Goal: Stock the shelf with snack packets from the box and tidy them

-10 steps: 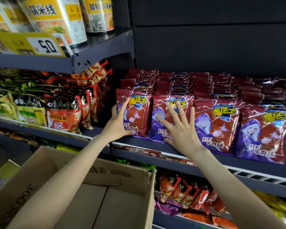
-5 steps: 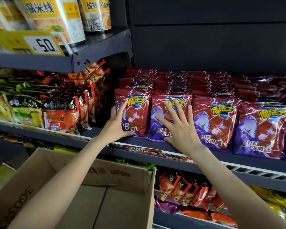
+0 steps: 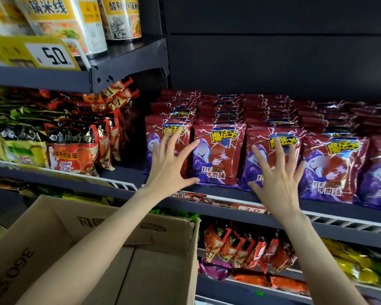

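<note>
Red and purple snack packets stand in several rows, front to back, on the dark shelf [image 3: 227,198]. My left hand [image 3: 171,166] is spread with straight fingers against the front packet of the leftmost row [image 3: 156,133]. My right hand [image 3: 277,175] is spread the same way over the front packet of the third row [image 3: 257,137]. The second row's front packet [image 3: 220,155] shows between my hands. Neither hand grips anything. The open cardboard box [image 3: 163,271] sits below my left arm, and the part of its inside that I can see holds no packets.
Left of the snack rows stand red and black noodle packs [image 3: 72,150] on a wire-edged shelf. An upper shelf carries noodle cups [image 3: 62,23] and a yellow price tag [image 3: 42,55]. Orange packets [image 3: 246,245] fill the shelf below.
My right hand has moved right from the second row's front packet to the third row's. My left hand has shifted from the first packet's left edge onto its face.
</note>
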The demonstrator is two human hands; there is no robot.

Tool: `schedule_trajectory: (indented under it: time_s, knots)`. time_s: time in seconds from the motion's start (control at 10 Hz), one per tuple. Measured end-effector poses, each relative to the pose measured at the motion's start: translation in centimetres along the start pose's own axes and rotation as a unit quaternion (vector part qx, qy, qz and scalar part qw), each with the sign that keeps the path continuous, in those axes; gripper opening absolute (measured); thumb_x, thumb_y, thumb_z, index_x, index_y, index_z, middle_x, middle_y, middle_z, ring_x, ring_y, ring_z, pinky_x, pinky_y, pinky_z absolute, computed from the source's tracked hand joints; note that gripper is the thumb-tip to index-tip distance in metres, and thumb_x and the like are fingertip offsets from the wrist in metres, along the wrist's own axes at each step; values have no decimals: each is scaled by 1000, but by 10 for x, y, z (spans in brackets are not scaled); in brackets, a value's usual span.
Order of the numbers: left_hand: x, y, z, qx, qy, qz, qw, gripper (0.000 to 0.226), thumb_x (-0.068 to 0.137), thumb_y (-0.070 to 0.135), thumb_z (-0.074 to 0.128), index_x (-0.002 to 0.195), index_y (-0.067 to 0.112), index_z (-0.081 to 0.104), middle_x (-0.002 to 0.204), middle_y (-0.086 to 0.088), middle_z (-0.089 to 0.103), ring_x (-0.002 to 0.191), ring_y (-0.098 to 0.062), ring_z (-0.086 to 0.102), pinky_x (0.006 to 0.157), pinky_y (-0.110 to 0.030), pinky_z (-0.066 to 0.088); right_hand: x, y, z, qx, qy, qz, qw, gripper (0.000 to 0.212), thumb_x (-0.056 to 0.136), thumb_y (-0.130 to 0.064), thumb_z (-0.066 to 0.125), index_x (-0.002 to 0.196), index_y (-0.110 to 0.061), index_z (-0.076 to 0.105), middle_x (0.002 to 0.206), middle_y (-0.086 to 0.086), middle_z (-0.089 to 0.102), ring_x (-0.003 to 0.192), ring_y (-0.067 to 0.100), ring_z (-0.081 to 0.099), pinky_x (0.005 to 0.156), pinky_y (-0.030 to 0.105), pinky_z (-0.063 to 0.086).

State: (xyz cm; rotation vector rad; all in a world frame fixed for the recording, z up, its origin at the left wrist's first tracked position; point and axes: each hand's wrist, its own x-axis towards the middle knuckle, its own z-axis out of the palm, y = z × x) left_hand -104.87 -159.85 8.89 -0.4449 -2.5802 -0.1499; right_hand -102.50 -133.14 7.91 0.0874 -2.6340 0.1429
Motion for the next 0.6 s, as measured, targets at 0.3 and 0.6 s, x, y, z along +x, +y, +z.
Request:
schedule_trajectory:
  time_s: [0.3, 0.6]
  knots:
    - [26, 26, 13, 74, -75, 16, 994, 116, 59, 65, 75, 147, 41, 3, 157, -6, -10, 143, -30, -15, 107, -67, -1, 1, 11, 5, -10, -27, 27, 999, 102, 66, -34, 84, 148, -33, 25, 157, 17, 9, 141, 48, 6, 99, 73, 22]
    - [20, 34, 12, 34, -56, 2, 998, 109, 62, 56, 78, 148, 36, 14, 158, -9, 2, 144, -29, -5, 110, -61, 4, -5, 18, -3, 25, -14, -10, 1000, 88, 74, -36, 77, 147, -31, 29, 158, 16, 7, 143, 45, 7, 106, 68, 22]
